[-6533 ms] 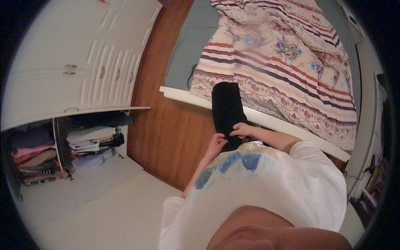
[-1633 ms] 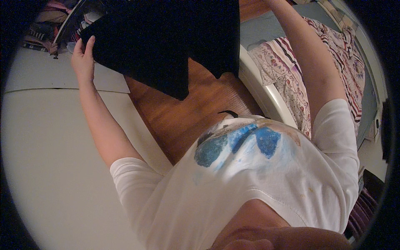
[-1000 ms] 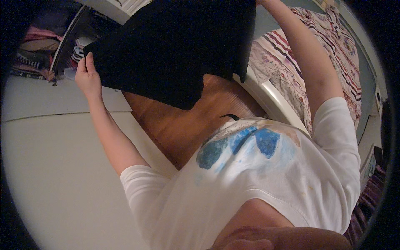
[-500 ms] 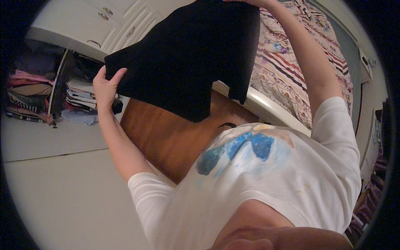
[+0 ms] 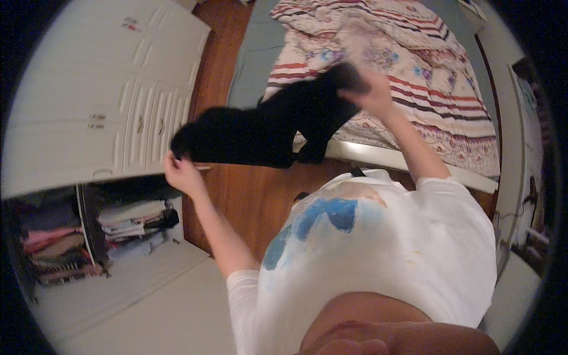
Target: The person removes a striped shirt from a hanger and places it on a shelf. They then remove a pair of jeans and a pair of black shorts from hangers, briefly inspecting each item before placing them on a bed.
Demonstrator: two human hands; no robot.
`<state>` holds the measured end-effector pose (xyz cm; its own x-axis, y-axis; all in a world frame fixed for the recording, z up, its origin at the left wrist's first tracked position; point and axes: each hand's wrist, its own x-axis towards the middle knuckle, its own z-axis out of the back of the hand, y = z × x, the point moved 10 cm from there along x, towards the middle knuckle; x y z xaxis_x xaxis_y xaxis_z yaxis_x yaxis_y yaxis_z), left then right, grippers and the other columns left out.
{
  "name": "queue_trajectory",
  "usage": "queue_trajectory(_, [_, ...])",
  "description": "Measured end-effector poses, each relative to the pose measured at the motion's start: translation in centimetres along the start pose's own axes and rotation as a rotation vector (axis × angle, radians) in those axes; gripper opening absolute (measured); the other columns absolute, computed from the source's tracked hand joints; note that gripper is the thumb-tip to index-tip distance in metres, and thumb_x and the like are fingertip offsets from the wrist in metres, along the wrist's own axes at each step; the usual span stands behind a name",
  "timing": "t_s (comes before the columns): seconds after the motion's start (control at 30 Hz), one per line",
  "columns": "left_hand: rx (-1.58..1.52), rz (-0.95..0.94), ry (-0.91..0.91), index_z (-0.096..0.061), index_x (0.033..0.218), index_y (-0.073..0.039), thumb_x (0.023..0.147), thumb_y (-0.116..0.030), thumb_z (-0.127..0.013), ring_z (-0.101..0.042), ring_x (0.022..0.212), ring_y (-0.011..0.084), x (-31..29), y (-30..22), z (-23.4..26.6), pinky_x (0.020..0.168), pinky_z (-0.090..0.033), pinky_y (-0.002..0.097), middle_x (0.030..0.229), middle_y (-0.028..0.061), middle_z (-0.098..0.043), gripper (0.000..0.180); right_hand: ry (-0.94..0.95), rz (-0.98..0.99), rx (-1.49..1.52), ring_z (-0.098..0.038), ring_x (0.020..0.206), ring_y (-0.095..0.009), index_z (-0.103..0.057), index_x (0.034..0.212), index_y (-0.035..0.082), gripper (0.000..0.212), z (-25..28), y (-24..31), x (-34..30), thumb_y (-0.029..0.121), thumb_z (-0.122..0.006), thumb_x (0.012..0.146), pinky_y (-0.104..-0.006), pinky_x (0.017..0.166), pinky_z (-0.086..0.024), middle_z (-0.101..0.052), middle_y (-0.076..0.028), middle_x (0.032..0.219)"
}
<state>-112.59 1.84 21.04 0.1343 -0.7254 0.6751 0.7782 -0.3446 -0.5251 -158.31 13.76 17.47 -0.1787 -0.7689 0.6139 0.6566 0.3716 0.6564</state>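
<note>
A black garment, its exact kind unclear, hangs stretched between my two hands in the air. My left hand pinches its left end between thumb and fingers. At the other end, my right hand grips the cloth; motion smears both the fingers and the fabric there. Folds run along the upper edge, and two lower parts hang down with a small gap between them. The garment is held above the wooden floor and the near edge of the bed.
A bed with a patterned, striped quilt lies ahead to the right. White cabinets stand on the left. Below them, an open shelf holds stacks of folded clothes. Brown wooden floor runs between.
The garment has come down from a spread-out, raised position and now looks bunched and narrower. My right hand has lowered into full view. The head view has turned, showing more bed.
</note>
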Motion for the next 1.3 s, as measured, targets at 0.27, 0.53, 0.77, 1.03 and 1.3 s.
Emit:
queue_trajectory(0.27, [-0.774, 1.164, 0.503, -0.043, 0.108, -0.006, 0.092, -0.011, -0.045, -0.062, 0.087, 0.0257, -21.6, 1.8, -21.3, 0.071, -0.050, 0.0366, 0.099, 0.0118, -0.059, 0.018, 0.599, -0.313, -0.013, -0.059, 0.067, -0.036, -0.058, 0.069, 0.001, 0.038, -3.9, -11.9, -18.4, 0.034, -0.077, 0.064, -0.0435, 0.059, -0.046, -0.060, -0.017, 0.069])
queue_trajectory(0.53, [-1.249, 1.523, 0.281, -0.052, 0.121, 0.002, 0.091, -0.028, -0.036, -0.050, 0.117, 0.0355, -23.3, 1.9, -27.2, 0.103, -0.035, 0.0516, 0.126, 0.0197, -0.053, 0.045, 0.903, -0.519, 0.317, -0.055, 0.056, -0.032, -0.057, 0.067, 0.000, 0.040, -6.1, -16.0, -19.4, 0.034, -0.078, 0.066, -0.0402, 0.052, -0.042, -0.056, -0.018, 0.061])
queue_trajectory(0.77, [-0.726, 0.679, 0.817, -0.060, 0.112, -0.002, 0.085, -0.030, -0.052, -0.057, 0.106, 0.0286, -18.2, -3.8, -27.9, 0.095, -0.043, 0.0421, 0.113, 0.0124, -0.061, 0.040, 1.108, -0.707, 0.480, -0.059, 0.061, -0.018, -0.065, 0.079, 0.001, 0.041, -7.9, -21.0, -20.4, 0.039, -0.078, 0.069, -0.0347, 0.054, -0.045, -0.064, -0.013, 0.068])
queue_trajectory(1.03, [-1.308, 1.676, 0.837, -0.057, 0.117, -0.005, 0.088, -0.032, -0.046, -0.056, 0.107, 0.0304, -28.3, -11.5, -26.8, 0.095, -0.043, 0.0412, 0.116, 0.0151, -0.060, 0.041, 1.091, -1.093, 0.915, -0.063, 0.066, -0.013, -0.070, 0.090, 0.005, 0.026, -9.6, -33.3, -21.8, 0.030, -0.064, 0.084, -0.0273, 0.054, -0.050, -0.068, -0.007, 0.074])
queue_trajectory(1.3, [-0.973, 1.144, 1.446, -0.027, 0.142, -0.007, 0.084, -0.029, -0.060, -0.033, 0.132, 0.0267, -31.5, -16.1, -26.3, 0.110, -0.023, 0.0358, 0.144, 0.0112, -0.032, 0.071, 0.386, -0.995, -0.337, -0.063, 0.082, -0.033, -0.062, 0.102, 0.000, 0.041, -6.2, -62.2, -17.0, 0.032, -0.066, 0.078, -0.0396, 0.073, -0.050, -0.065, -0.020, 0.092])
